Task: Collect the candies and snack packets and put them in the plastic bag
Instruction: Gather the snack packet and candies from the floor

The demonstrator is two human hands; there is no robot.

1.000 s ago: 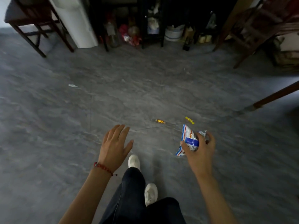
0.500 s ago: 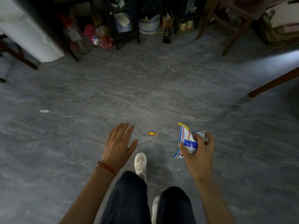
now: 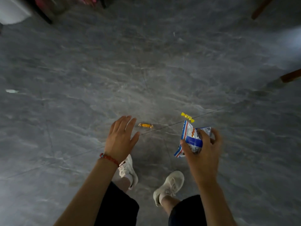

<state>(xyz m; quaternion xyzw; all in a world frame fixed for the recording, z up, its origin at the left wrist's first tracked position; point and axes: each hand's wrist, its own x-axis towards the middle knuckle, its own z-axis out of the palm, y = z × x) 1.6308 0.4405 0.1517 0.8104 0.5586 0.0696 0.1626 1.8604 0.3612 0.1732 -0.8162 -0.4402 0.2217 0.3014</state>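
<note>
My right hand [image 3: 202, 150] grips a white, blue and red snack packet [image 3: 189, 137], held above the grey floor. An orange wrapped candy [image 3: 145, 125] lies on the floor just right of my left hand's fingertips. A yellow wrapped candy [image 3: 187, 117] lies on the floor just beyond the packet's top edge. My left hand [image 3: 121, 137] hovers flat with fingers spread and holds nothing; a red bead bracelet is on its wrist. No plastic bag is in view.
My two white shoes [image 3: 169, 186] stand on the grey marbled floor below the hands. A small white scrap [image 3: 11, 91] lies at the far left. Wooden furniture legs [image 3: 290, 76] reach in at the right; a white object [image 3: 13, 10] and dark clutter sit at the top left.
The view has tipped down and moved closer to the candies. Both feet now show. My left hand has neared the orange candy; my right hand still holds the packet.
</note>
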